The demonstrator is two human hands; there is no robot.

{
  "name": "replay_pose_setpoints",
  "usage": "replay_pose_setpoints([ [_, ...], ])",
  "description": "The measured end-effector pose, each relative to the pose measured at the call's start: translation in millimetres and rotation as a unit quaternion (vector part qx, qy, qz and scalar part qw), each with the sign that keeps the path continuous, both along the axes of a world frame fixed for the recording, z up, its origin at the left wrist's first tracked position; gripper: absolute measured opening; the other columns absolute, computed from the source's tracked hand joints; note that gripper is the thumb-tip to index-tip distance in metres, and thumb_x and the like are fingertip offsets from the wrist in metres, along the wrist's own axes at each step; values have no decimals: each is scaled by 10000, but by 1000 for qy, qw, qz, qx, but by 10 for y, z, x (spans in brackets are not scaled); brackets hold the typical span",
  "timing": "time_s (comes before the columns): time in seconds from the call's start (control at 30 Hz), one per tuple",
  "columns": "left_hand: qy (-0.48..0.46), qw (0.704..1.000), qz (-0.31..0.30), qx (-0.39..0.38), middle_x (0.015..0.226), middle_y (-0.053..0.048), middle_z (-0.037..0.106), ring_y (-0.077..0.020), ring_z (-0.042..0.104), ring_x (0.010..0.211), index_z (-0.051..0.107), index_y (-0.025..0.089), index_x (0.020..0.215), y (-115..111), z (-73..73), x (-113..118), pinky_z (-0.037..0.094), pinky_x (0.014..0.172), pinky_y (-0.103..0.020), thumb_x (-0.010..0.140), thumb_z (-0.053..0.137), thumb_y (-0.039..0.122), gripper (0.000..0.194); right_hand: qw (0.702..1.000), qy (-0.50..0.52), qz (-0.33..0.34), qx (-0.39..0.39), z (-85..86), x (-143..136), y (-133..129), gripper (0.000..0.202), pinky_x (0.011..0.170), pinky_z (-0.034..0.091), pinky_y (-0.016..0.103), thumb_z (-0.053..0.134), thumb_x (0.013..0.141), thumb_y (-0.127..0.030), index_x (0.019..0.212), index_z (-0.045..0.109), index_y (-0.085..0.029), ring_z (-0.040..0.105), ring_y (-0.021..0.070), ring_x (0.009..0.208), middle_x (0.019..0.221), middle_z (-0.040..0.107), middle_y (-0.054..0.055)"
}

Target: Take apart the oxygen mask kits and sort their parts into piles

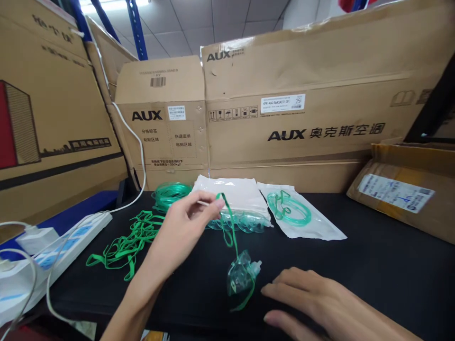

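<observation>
The left hand (188, 213) is pinching a green strap (232, 227) between thumb and fingertips, and the strap is running down to a clear green mask (241, 274), which is sitting between the two hands, towards the front of the black table (384, 274). The right hand (309, 293) is gripping nothing; its fingers are extending towards the mask, just beside it. The dark surface is stretching from the right hand to a taped carton (362, 177) at the right edge. On the left, a power strip (76, 241) is lining the side, and a tangle of green straps (137, 237) is taking up the space beside the left forearm. White pouches (231, 189) and a pouch with green tubing (325, 227) are lying behind the hands. Along the back, a long carton (320, 147) is showing "AUX 奥克斯空调" and a white label starting "KFR-46G"; a smaller carton (159, 147) beside it is also bearing "AUX", with "分拣标签" and "快递面单" printed below
</observation>
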State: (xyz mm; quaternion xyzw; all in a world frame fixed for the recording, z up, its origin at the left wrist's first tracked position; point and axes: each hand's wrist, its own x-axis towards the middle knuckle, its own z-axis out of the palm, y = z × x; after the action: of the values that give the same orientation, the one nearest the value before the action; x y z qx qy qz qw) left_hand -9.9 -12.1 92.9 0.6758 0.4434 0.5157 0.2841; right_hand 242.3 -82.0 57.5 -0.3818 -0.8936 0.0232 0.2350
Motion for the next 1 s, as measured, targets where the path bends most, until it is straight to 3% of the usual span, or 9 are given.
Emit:
replay_pose_setpoints([
  [0.1, -30, 995, -30, -94, 879, 14, 697, -188, 721, 850, 681, 206, 905, 59, -337, -45, 530, 836, -288, 913, 685, 528, 322, 998, 10, -45, -35, -129, 59, 57, 231, 793, 610, 242, 580, 1025, -418, 1118, 775, -335, 761, 185, 917, 1095, 769, -2],
  [0.2, 3, 991, 5, -134, 882, -7, 713, -212, 730, 820, 677, 199, 888, 126, -512, -146, 520, 815, -312, 899, 668, 581, 382, 994, 18, -79, -72, -256, 17, 148, 288, 911, 617, 295, 609, 1007, -418, 1274, 709, -378, 741, 212, 1064, 1296, 707, -1],
  [0.37, 164, 972, 77, -151, 899, -22, 749, -233, 737, 788, 737, 220, 967, 149, -613, -206, 496, 805, -343, 947, 574, 560, 378, 989, 26, -92, -112, -394, -94, 280, 449, 1144, 501, 446, 519, 1046, -431, 1495, 514, -429, 561, 257, 1385, 1553, 540, -18],
  [0.53, 260, 946, 183, -68, 1042, -38, 721, -214, 666, 757, 678, 235, 1144, 72, -639, -177, 465, 767, -357, 950, 586, 449, 304, 978, 27, -74, -191, -421, -120, 342, 616, 1232, 384, 456, 621, 997, -445, 1569, 394, -456, 445, 245, 1482, 1628, 449, -48],
  [0.6, 276, 949, 145, -45, 967, -7, 707, -201, 638, 759, 685, 258, 1060, -31, -578, -163, 455, 748, -332, 966, 578, 472, 257, 976, 36, -82, -200, -422, -124, 358, 620, 1236, 375, 460, 637, 989, -467, 1564, 409, -447, 436, 251, 1487, 1614, 471, -40],
  [0.67, 305, 950, 49, -57, 826, 27, 681, -188, 615, 736, 704, 285, 901, -167, -513, -142, 438, 701, -300, 974, 579, 508, 266, 975, 44, -87, -201, -425, -130, 371, 623, 1235, 375, 460, 649, 977, -501, 1556, 427, -438, 431, 257, 1490, 1600, 489, -30],
  [0.73, 338, 935, -48, -95, 764, 44, 663, -178, 600, 703, 719, 305, 816, -301, -492, -119, 413, 646, -281, 927, 657, 518, 248, 976, 53, -83, -194, -428, -138, 381, 628, 1226, 390, 442, 662, 969, -500, 1552, 436, -433, 441, 254, 1484, 1580, 513, -27],
  [0.8, 362, 919, -99, -125, 787, 53, 670, -168, 589, 671, 741, 324, 841, -401, -526, -100, 392, 610, -273, 835, 778, 458, 139, 978, 60, -77, -182, -429, -146, 384, 628, 1206, 422, 428, 671, 971, -466, 1552, 436, -429, 456, 257, 1473, 1554, 542, -22],
  [1.0, 384, 914, -66, -112, 912, 35, 659, -166, 591, 728, 735, 321, 931, -430, -640, -109, 396, 660, -274, 847, 744, 249, 111, 979, 57, -97, -168, -418, -151, 368, 602, 1138, 500, 428, 663, 971, -481, 1536, 464, -421, 481, 293, 1454, 1529, 566, -5],
])
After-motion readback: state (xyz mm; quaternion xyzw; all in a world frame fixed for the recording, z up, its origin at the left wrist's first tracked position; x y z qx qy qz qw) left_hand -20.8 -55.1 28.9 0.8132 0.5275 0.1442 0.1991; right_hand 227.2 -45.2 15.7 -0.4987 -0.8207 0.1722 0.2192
